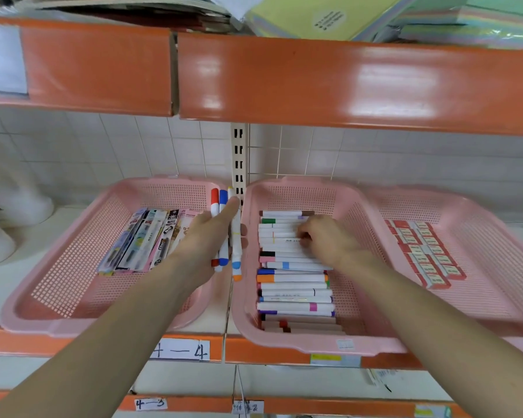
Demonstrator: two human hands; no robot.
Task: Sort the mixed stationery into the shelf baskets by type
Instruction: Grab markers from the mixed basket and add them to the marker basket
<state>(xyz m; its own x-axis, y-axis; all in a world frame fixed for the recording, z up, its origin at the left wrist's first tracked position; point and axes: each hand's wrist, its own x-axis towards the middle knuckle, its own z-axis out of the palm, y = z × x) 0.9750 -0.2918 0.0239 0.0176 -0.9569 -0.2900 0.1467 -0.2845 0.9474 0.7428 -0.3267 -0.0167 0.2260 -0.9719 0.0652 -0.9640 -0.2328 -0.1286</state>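
Note:
My left hand (207,236) holds three white markers (236,236) upright, with red, blue and yellow-orange caps, over the gap between two pink baskets. The left basket (58,285) holds several packaged pens (142,239). The middle basket (372,336) is filled with a row of white markers (295,292) lying crosswise. My right hand (323,236) reaches into the middle basket, its curled fingers pinching a marker in the upper part of the row. A third pink basket (495,267) at the right holds several red-and-white eraser boxes (423,254).
An orange shelf lip (344,82) hangs overhead with paper packs (329,16) stacked on it. Below the baskets runs an orange shelf edge (266,352) with paper labels (180,349). White tiled wall (133,146) and a slotted upright (239,158) stand behind the baskets.

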